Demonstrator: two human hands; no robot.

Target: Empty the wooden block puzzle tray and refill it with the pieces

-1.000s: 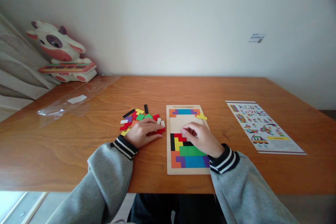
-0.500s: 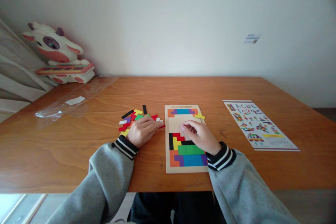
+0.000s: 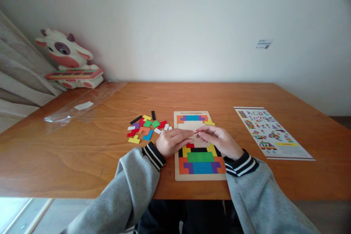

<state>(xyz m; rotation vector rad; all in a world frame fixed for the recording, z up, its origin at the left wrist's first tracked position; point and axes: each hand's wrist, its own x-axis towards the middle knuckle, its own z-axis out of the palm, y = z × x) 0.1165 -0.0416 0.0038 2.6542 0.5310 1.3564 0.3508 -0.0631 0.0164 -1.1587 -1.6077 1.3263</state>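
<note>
Above the middle of the wooden puzzle board (image 3: 177, 170), my left hand (image 3: 174, 140) and my right hand (image 3: 221, 142) meet at a thin red puzzle piece (image 3: 195, 132), seen edge-on. Fingertips of both hands are closed on it. Coloured pieces fill the board's near part, including a green block (image 3: 200, 157) and a blue block (image 3: 202, 168). At the far end lies a row of orange, purple and blue pieces (image 3: 192, 118). A yellow piece (image 3: 210, 122) rests over the board's right rim. My hands partly cover the board's middle.
Left of the board lie loose puzzle pieces (image 3: 147, 123) in several colours. A printed pattern sheet (image 3: 274, 133) is on the right of the table (image 3: 82, 161). Clear plastic wrap (image 3: 65, 111) and a cow-shaped toy keyboard (image 3: 75, 75) stand at the back left.
My left hand has moved right from the loose pieces to the board, and the red piece now shows between both hands. My right hand has shifted slightly right.
</note>
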